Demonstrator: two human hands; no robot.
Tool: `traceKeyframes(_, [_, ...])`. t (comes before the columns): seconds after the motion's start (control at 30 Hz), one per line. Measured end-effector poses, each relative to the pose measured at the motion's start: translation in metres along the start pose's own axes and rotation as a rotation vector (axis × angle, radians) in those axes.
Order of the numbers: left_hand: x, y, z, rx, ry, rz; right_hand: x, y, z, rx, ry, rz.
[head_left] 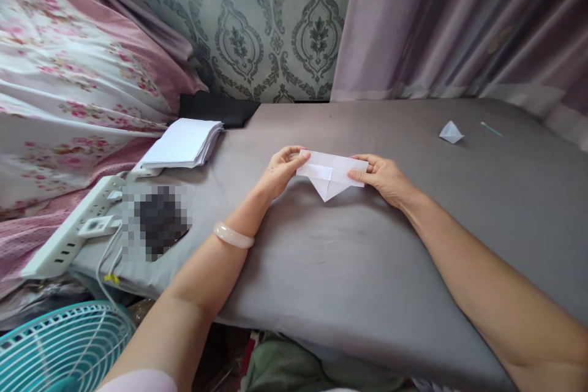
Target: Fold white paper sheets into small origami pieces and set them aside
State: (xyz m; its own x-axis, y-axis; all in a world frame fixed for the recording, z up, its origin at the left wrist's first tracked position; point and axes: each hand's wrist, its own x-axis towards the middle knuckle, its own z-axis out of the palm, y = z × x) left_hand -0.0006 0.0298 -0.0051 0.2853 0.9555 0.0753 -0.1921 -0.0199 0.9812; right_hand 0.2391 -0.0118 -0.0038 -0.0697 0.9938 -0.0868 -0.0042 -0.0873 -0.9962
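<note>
A folded sheet of white paper (337, 165) is held up over the grey-covered surface, with a straight band on top and a triangular flap pointing down toward me. My left hand (285, 170) pinches its left end, thumb on the near face and fingers behind. At the right end, my right hand (383, 177) grips the paper the same way, its thumb lying across the front. Parts of the fingers on both hands are hidden behind the sheet. A pale bangle (233, 236) circles my left wrist.
A stack of white paper (181, 142) lies at the back left, beside black cloth (220, 108). A white power strip (68, 233) with plugs edges the left side. A small folded paper piece (452, 132) and a thin stick (491, 128) lie far right. A teal fan (64, 349) stands lower left.
</note>
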Motion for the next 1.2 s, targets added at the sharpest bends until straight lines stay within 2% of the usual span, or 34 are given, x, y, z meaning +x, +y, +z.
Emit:
traceKeyframes(0.13, [-0.002, 0.003, -0.007, 0.1, -0.131, -0.102, -0.001, -0.004, 0.0, -0.018, 0.012, 0.013])
traceKeyframes(0.27, [-0.004, 0.008, -0.013, 0.159, -0.173, -0.096, -0.002, -0.007, -0.005, -0.051, -0.044, 0.002])
traceKeyframes(0.4, [-0.008, 0.018, -0.017, 0.253, -0.314, -0.09, -0.003, -0.012, -0.014, -0.13, -0.15, -0.013])
traceKeyframes(0.5, [-0.012, 0.025, -0.017, 0.349, -0.398, -0.088, -0.007, -0.02, -0.019, -0.194, -0.181, -0.027])
traceKeyframes(0.57, [-0.014, 0.029, -0.015, 0.419, -0.394, -0.016, -0.01, -0.028, -0.02, -0.271, -0.185, -0.032])
traceKeyframes(0.67, [-0.015, 0.033, -0.011, 0.605, -0.26, 0.292, -0.014, -0.039, -0.018, -0.46, -0.173, -0.097])
traceKeyframes(0.77, [-0.015, 0.034, -0.01, 0.865, -0.152, 0.657, -0.016, -0.044, -0.015, -0.691, -0.061, -0.329])
traceKeyframes(0.83, [-0.016, 0.032, -0.01, 1.036, -0.168, 0.791, -0.015, -0.042, -0.013, -0.853, 0.028, -0.548])
traceKeyframes(0.9, [-0.015, 0.026, -0.011, 1.198, -0.206, 0.845, -0.013, -0.035, -0.013, -1.038, 0.078, -0.727])
traceKeyframes(0.97, [-0.014, 0.02, -0.012, 1.348, -0.228, 0.866, -0.012, -0.025, -0.013, -1.228, 0.091, -0.826])
traceKeyframes(1.1, [-0.01, 0.009, -0.012, 1.583, -0.285, 0.873, -0.008, -0.007, -0.011, -1.46, 0.015, -0.898])
traceKeyframes(1.2, [-0.009, 0.005, -0.011, 1.65, -0.408, 0.828, -0.007, 0.001, -0.01, -1.498, -0.077, -0.875])
